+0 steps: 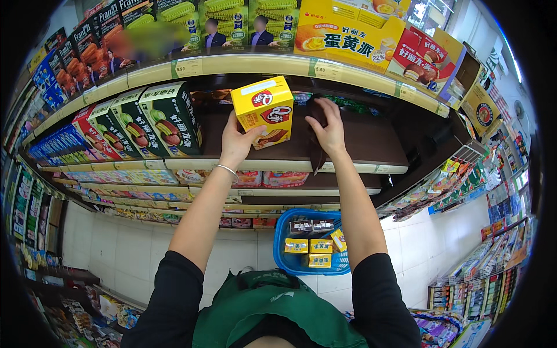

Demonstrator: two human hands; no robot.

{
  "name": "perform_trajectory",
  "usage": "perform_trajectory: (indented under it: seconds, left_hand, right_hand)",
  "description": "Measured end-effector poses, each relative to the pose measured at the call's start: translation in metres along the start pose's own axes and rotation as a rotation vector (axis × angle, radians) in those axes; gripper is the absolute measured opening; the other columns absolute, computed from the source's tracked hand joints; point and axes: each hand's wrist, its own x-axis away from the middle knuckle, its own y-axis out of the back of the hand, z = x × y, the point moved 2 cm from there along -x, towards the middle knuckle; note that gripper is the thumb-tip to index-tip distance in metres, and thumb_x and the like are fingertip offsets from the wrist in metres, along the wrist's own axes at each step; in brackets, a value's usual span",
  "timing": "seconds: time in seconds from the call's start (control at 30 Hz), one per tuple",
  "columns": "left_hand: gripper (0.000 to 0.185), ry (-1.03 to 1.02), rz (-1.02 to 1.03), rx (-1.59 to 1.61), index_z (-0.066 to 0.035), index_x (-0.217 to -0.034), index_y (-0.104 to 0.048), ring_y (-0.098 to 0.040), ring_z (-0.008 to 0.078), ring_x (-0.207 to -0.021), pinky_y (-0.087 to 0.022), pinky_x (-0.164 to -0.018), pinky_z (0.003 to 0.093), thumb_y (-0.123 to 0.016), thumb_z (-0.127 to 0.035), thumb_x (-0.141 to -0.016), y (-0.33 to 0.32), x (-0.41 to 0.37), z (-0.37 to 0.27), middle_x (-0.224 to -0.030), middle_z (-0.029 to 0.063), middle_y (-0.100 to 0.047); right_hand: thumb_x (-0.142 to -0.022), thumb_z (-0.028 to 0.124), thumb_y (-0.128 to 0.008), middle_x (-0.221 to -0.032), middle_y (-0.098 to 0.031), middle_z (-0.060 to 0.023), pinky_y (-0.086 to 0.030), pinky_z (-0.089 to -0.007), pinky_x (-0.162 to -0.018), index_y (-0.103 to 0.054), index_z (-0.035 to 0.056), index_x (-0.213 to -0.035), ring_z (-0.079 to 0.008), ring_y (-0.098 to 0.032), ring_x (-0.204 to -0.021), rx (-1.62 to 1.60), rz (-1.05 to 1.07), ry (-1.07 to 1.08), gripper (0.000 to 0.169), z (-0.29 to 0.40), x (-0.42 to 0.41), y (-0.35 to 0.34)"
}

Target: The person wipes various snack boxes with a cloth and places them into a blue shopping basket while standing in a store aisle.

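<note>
My left hand (pixel 238 141) grips a yellow snack box (pixel 278 126) with red emblems, its thumb across the front face. The box is held upright but slightly turned, over the dark brown shelf board (pixel 361 139); whether its base touches the board I cannot tell. To its right, my right hand (pixel 330 126) has its fingers around a dark brown cloth (pixel 317 154), which hangs down over the shelf's front edge. Left of my hands stands a row of dark green chocolate pie boxes (pixel 163 122), with a red box (pixel 93 135) beside them.
A blue plastic basket (pixel 278 248) on the tiled floor holds several yellow and dark boxes. Overhead, the upper shelf's pale edge (pixel 261 63) bears price tags, with biscuit boxes (pixel 224 26) above it. A wire rack (pixel 468 152) juts out on the right.
</note>
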Motion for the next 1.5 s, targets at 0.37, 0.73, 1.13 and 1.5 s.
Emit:
perform_trajectory:
  seconds: [0.37, 0.73, 1.13, 1.5]
  left_hand:
    - [0.078, 0.071, 0.154, 0.041, -0.003, -0.144, -0.040, -0.056, 0.0174, -0.116, -0.045, -0.100, 0.0307, -0.082, -0.019, -0.080, -0.005, -0.011, 0.033, -0.131, 0.0109, -0.058]
    - [0.060, 0.100, 0.122, -0.109, -0.002, -0.127, -0.046, -0.064, 0.0184, -0.102, -0.050, -0.088, 0.0313, -0.080, -0.016, -0.080, -0.011, 0.004, 0.066, -0.113, 0.0104, -0.065]
    - [0.056, 0.120, 0.116, -0.079, -0.001, -0.127, -0.046, -0.060, 0.0165, -0.104, -0.048, -0.091, 0.0310, -0.077, -0.012, -0.081, -0.002, 0.008, 0.089, -0.115, 0.0091, -0.063]
    - [0.056, 0.138, 0.121, -0.029, -0.001, -0.129, -0.044, -0.059, 0.0170, -0.106, -0.048, -0.092, 0.0313, -0.075, -0.009, -0.083, -0.004, 0.010, 0.085, -0.118, 0.0090, -0.061]
  right_hand:
    - [-0.095, 0.023, -0.053, -0.142, -0.050, -0.0164, -0.040, -0.0423, -0.108, -0.055, 0.0076, -0.133, -0.0364, -0.047, -0.129, 0.026, 0.941, -0.354, 0.041, -0.009, 0.024, -0.053]
    - [-0.099, 0.055, -0.038, -0.164, -0.011, -0.0108, -0.012, -0.0482, -0.120, -0.030, 0.0148, -0.154, -0.0301, -0.008, -0.151, 0.507, 0.860, -0.366, 0.069, -0.094, 0.023, -0.061]
    - [-0.097, 0.065, -0.027, -0.165, -0.004, -0.0057, -0.008, -0.0524, -0.120, -0.022, 0.0246, -0.157, -0.0268, -0.005, -0.152, 0.798, 0.796, -0.655, 0.072, -0.262, 0.009, 0.067]
    - [-0.093, 0.072, -0.027, -0.165, -0.005, -0.0092, -0.014, -0.0510, -0.120, -0.017, 0.0255, -0.158, -0.0279, -0.009, -0.151, 0.851, 0.754, -0.896, 0.080, -0.356, 0.022, 0.165]
